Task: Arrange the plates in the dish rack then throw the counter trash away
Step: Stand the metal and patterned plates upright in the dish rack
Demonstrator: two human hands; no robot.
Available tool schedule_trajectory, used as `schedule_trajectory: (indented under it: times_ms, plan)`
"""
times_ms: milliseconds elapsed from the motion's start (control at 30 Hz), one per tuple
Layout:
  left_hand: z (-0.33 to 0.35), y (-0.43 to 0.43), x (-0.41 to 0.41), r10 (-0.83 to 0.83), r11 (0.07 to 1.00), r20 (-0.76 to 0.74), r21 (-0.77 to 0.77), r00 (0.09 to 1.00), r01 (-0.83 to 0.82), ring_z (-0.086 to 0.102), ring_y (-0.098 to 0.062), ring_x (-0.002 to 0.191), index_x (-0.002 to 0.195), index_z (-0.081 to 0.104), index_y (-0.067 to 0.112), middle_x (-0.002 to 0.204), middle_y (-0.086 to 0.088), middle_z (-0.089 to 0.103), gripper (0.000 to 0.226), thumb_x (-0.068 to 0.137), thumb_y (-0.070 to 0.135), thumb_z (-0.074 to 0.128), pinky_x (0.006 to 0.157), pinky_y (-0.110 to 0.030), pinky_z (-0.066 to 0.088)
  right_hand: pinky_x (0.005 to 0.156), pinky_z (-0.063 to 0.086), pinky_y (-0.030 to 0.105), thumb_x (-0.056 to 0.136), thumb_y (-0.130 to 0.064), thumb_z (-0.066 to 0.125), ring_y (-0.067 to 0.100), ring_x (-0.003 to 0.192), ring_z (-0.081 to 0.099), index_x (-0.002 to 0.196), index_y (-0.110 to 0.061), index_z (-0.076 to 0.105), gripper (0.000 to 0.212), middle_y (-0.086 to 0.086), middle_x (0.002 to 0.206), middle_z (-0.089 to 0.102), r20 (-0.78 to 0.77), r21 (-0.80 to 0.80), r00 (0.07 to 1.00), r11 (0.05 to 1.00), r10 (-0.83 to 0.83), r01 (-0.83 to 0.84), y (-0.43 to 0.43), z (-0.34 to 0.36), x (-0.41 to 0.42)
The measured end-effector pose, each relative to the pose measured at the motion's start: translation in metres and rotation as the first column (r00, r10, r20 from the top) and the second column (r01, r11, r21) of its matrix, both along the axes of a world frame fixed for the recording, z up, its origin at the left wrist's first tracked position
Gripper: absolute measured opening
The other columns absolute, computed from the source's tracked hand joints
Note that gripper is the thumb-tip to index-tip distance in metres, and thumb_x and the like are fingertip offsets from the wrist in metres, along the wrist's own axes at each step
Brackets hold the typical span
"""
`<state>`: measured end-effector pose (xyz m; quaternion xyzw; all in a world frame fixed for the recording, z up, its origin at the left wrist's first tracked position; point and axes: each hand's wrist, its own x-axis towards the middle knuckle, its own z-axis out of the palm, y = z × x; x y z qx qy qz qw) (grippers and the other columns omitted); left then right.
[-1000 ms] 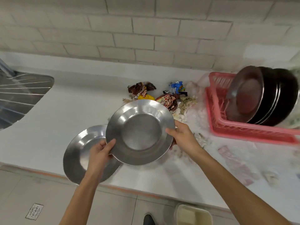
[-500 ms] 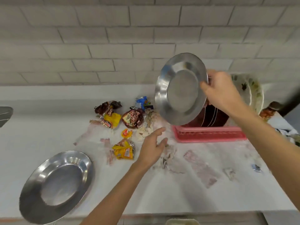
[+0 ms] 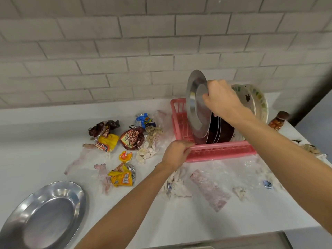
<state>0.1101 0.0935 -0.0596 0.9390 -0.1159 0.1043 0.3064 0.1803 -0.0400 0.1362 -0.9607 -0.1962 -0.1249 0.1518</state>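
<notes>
My right hand (image 3: pixel 221 100) grips the top rim of a steel plate (image 3: pixel 196 106), which stands on edge inside the pink dish rack (image 3: pixel 221 151), leaning against dark plates (image 3: pixel 221 129). Two patterned pale plates (image 3: pixel 251 99) stand further right in the rack. My left hand (image 3: pixel 175 153) holds the rack's near left corner, fingers curled over its rim. A second steel plate (image 3: pixel 43 216) lies flat on the white counter at the lower left. Crumpled snack wrappers (image 3: pixel 120 141) and tissue scraps (image 3: pixel 177 184) are scattered on the counter left of and in front of the rack.
A small brown-capped bottle (image 3: pixel 278 121) stands at the counter's right end behind the rack. More crumpled paper (image 3: pixel 309 148) lies near the right edge. A tiled wall (image 3: pixel 125 51) runs along the back. The counter's front edge (image 3: pixel 224 239) is close to me.
My right hand has lowered the steel plate from the air into the rack against the dark plates. My left hand has moved from above the trash to grip the rack's corner.
</notes>
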Motion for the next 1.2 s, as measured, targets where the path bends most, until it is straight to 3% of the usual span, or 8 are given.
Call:
schedule_trajectory:
  times_ms: [67,233,433,633,967,1200]
  plan:
    - [-0.001,0.001,0.003,0.016,1.0,-0.016,-0.019,1.0,-0.016,0.066,-0.021,0.101,0.117,0.071,0.021,0.111,-0.001,0.073,0.029,0.092,0.012,0.061,0.09,-0.032,0.052,0.056,0.042,0.038,0.089,-0.003,0.047,0.037,0.065,0.052,0.079,0.002,0.052,0.012,0.016,0.079,0.051,0.005,-0.044,1.0,0.999,-0.011,0.011,0.002,-0.004,0.002]
    - [-0.003,0.0,0.003,0.039,0.998,-0.027,-0.047,0.999,-0.04,0.067,-0.021,0.1,0.116,0.072,0.022,0.11,0.0,0.073,0.028,0.092,0.013,0.061,0.088,-0.033,0.053,0.057,0.043,0.037,0.091,-0.005,0.05,0.035,0.062,0.049,0.065,-0.008,0.036,0.031,0.012,0.074,0.046,-0.055,-0.133,0.998,0.991,-0.007,0.0,0.012,-0.011,0.006]
    - [-0.001,-0.002,0.001,0.059,0.995,-0.037,-0.08,0.998,-0.062,0.066,-0.021,0.106,0.116,0.071,0.018,0.117,-0.002,0.071,0.027,0.092,0.012,0.061,0.092,-0.029,0.05,0.061,0.04,0.037,0.094,-0.008,0.053,0.04,0.083,0.061,0.09,-0.002,0.054,0.007,0.015,0.082,0.051,-0.047,-0.222,0.999,0.975,-0.021,0.01,0.024,-0.029,0.016]
    - [-0.003,-0.002,0.001,0.083,0.989,-0.067,-0.118,0.994,-0.09,0.065,-0.021,0.107,0.116,0.071,0.017,0.119,-0.003,0.07,0.026,0.093,0.013,0.061,0.094,-0.03,0.051,0.065,0.041,0.039,0.092,-0.005,0.054,0.045,0.098,0.059,0.107,0.006,0.056,0.018,0.024,0.106,0.058,-0.056,-0.265,0.998,0.964,-0.021,0.006,0.033,-0.042,0.028]
    - [-0.007,-0.002,0.004,0.072,0.991,-0.054,-0.112,0.996,-0.078,0.065,-0.019,0.109,0.117,0.071,0.018,0.12,-0.002,0.069,0.027,0.091,0.012,0.062,0.097,-0.029,0.049,0.066,0.042,0.039,0.089,-0.001,0.052,0.044,0.099,0.058,0.108,0.006,0.055,0.02,0.024,0.111,0.055,-0.129,-0.272,0.99,0.962,-0.051,0.014,0.033,-0.049,0.034]
    - [-0.008,-0.001,0.004,0.078,0.991,-0.059,-0.105,0.995,-0.084,0.065,-0.019,0.109,0.117,0.071,0.021,0.121,-0.001,0.069,0.028,0.091,0.013,0.063,0.097,-0.03,0.05,0.067,0.039,0.037,0.09,0.0,0.052,0.043,0.099,0.059,0.109,0.006,0.056,0.02,0.024,0.11,0.056,-0.071,-0.256,0.997,0.967,-0.023,0.004,0.032,-0.038,0.041]
